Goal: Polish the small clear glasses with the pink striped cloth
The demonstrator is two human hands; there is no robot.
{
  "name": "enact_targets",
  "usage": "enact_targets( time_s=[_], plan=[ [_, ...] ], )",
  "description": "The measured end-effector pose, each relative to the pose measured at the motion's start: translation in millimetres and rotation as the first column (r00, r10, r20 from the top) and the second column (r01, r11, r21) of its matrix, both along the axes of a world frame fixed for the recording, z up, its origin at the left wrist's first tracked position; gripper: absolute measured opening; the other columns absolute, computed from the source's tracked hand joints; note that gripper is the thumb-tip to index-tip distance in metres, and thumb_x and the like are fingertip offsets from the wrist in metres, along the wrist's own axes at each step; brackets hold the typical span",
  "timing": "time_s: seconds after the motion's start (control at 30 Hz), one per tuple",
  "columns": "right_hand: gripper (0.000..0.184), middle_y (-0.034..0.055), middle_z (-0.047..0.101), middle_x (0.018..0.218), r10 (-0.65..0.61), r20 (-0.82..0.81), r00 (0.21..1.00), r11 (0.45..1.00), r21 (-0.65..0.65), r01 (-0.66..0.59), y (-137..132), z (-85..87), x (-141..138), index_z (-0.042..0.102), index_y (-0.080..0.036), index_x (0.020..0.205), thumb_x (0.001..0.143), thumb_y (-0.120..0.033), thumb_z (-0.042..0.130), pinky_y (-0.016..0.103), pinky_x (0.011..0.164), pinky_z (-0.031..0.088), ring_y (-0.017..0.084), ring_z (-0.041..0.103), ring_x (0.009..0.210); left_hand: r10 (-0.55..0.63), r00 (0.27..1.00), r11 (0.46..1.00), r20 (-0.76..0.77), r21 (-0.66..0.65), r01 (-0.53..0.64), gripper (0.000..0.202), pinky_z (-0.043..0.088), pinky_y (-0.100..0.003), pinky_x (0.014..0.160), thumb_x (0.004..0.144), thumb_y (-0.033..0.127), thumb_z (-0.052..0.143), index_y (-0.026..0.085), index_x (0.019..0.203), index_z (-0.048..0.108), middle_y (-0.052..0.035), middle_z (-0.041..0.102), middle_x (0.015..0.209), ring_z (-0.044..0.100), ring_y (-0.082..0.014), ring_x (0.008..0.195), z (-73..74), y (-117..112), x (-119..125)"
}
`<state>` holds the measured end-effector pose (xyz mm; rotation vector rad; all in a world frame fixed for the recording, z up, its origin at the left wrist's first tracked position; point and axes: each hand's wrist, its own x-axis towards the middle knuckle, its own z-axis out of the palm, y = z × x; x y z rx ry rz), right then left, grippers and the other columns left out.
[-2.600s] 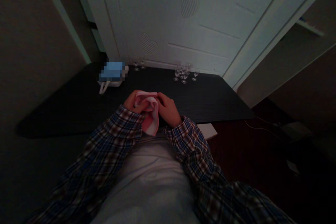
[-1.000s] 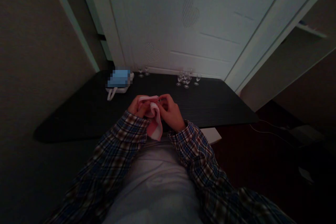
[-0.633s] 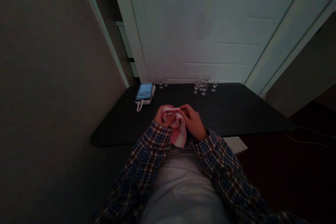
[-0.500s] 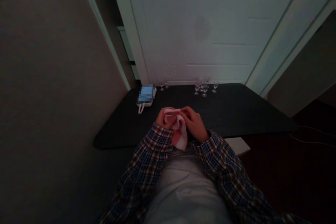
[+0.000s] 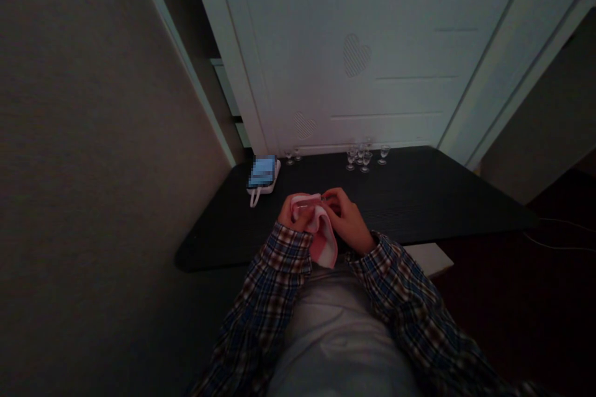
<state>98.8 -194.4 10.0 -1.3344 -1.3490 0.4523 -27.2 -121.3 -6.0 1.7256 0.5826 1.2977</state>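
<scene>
Low over the near part of the dark table, my left hand [image 5: 292,214] is closed around a pink-and-white cloth [image 5: 323,242]. The cloth's loose end hangs down between my wrists. In its folds shows a clear, glinting piece, which looks like a small stemmed glass [image 5: 305,204], mostly wrapped. My right hand [image 5: 347,217] pinches at the right end of this glass, fingers bent, against the cloth's edge. Its fingertips are partly hidden. Farther back on the table stand several small stemmed glasses [image 5: 365,162] in a group, and two more glasses [image 5: 289,157] to the left.
A phone with a blurred screen [image 5: 262,171] lies on a white device [image 5: 274,181] with a looped strap, at the table's left. The dark table [image 5: 437,192] meets a white panel [image 5: 395,96] at its back. Below its front edge shows a white box-like object [image 5: 431,258].
The view has shifted slightly, so the table sits a little farther right. Both hands stay together at the cloth, with only a small shift of the right fingers.
</scene>
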Motion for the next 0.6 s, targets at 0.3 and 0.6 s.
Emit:
enact_targets(
  time_s=[0.3, 0.6],
  plan=[
    [0.018, 0.0007, 0.063, 0.081, 0.063, 0.052, 0.997, 0.997, -0.039, -0.061, -0.7, -1.6, 1.8, 0.047, -0.021, 0.100, 0.084, -0.030, 0.048, 0.024, 0.061, 0.044, 0.013, 0.060, 0.071, 0.030, 1.000, 0.999, -0.003, 0.028, -0.030, 0.041, 0.047, -0.032, 0.075, 0.062, 0.031, 0.070, 0.020, 0.099, 0.054, -0.0056, 0.060, 0.095, 0.058, -0.0190, 0.083, -10.4, 7.5, -0.6],
    [0.020, -0.0007, 0.062, 0.074, 0.021, 0.083, 0.996, 0.998, -0.060, -0.016, -0.9, -2.4, 3.1, 0.048, -0.021, 0.099, 0.085, -0.035, 0.046, 0.022, 0.055, 0.040, 0.013, 0.058, 0.064, -0.011, 1.000, 1.000, 0.003, 0.018, 0.011, 0.038, 0.046, -0.031, 0.078, 0.065, 0.031, 0.068, 0.021, 0.098, 0.054, -0.0061, 0.061, 0.096, 0.058, -0.0194, 0.088, -9.3, 7.2, 1.3]
  ],
)
